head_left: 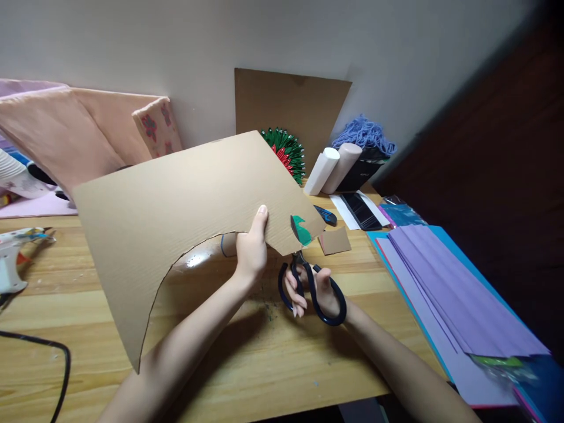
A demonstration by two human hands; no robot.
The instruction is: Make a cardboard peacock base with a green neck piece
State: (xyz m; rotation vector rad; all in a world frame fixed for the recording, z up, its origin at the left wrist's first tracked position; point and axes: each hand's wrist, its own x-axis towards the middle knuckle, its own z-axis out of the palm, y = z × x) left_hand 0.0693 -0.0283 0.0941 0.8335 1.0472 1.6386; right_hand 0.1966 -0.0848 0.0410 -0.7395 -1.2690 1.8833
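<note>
My left hand [251, 249] grips the lower edge of a large brown cardboard sheet [176, 205], thumb on top, and holds it tilted above the wooden table [273, 352]. The sheet has a curved cut along its bottom. My right hand [317, 288] has its fingers through the loops of black-handled scissors [308, 282]. The blades reach into the cardboard's right corner, where a green painted patch [302, 230] shows.
A glue gun [13, 258] and a black cable [57, 358] lie at the left. Purple and blue paper sheets [449, 282] are stacked at the right. Behind stand a cardboard panel [291, 106], a green and red ornament [288, 153], two white rolls [330, 167], blue yarn [365, 135] and pink boxes [88, 129].
</note>
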